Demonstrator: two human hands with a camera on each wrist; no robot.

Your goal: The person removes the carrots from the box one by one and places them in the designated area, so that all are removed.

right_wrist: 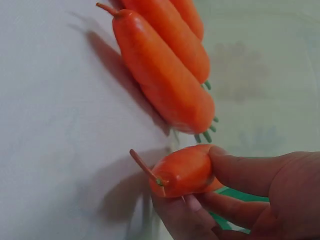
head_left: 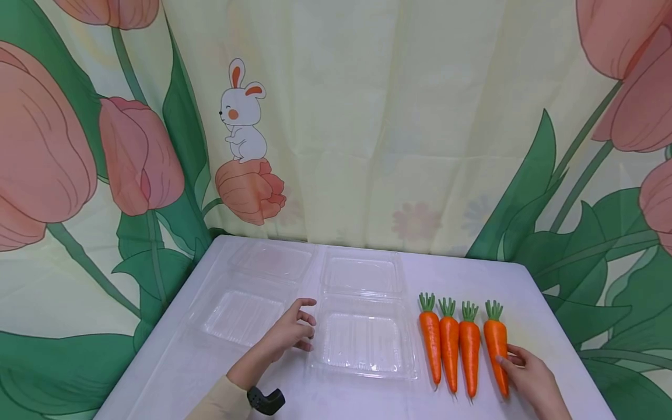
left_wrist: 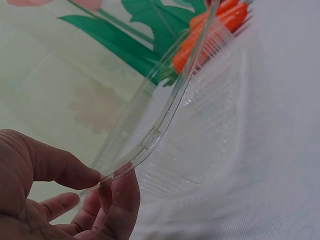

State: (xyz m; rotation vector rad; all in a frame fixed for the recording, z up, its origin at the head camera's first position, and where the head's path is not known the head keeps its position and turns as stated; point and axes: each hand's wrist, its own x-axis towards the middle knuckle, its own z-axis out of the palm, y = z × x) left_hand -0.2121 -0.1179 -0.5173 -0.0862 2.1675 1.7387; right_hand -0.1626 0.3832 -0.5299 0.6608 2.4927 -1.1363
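Observation:
In the head view my right hand (head_left: 532, 376) pinches an orange carrot (head_left: 495, 347) with a green top, at the right end of the row. The right wrist view shows the thumb and fingers around this carrot (right_wrist: 182, 170), its thin root tip toward the camera. More carrots (head_left: 469, 350) lie side by side just left of it. My left hand (head_left: 291, 329) is at the left edge of a clear plastic container (head_left: 362, 344), its lid folded back. In the left wrist view, thumb and fingers hold the container's rim (left_wrist: 155, 137).
A second open clear container (head_left: 241, 315) lies to the left, partly behind my left forearm. The white table (head_left: 446, 274) ends at a floral curtain (head_left: 341, 192). My left wrist wears a black device (head_left: 266, 401).

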